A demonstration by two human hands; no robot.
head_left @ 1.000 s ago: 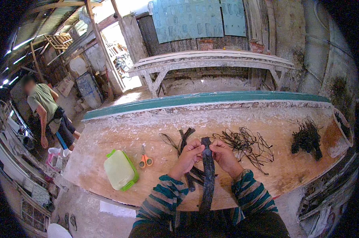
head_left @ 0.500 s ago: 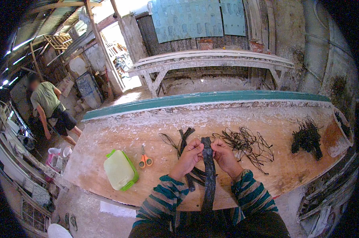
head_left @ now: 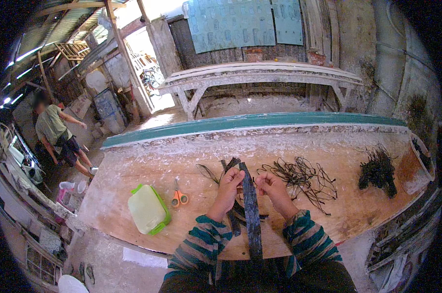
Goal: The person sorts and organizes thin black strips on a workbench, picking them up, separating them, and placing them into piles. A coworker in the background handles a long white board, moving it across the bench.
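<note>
In front of me, a long dark strip (head_left: 252,215), rubber-like and scuffed, runs from my fingers down toward my lap. My left hand (head_left: 228,191) pinches its upper end between thumb and fingers. Just right of the strip, my right hand (head_left: 273,190) has thumb and fingers pressed together, a small gap away from it; whatever is between them is too small to make out. Partly hidden behind my left hand lie narrower black strips (head_left: 236,227). A loose tangle of thin black loops (head_left: 306,180) spreads beyond my right hand.
Orange-handled scissors (head_left: 180,197) and a pale box with green clips (head_left: 149,210) lie left on the wooden table (head_left: 118,176). At right are a black bundle (head_left: 378,172) and a tipped bucket (head_left: 413,168). A green board (head_left: 260,120) lines the far edge. A person (head_left: 57,129) stands at far left.
The strip's top has shifted left and now tilts, held by my left hand alone. My right hand has come off it. The person at far left has turned and swung an arm out.
</note>
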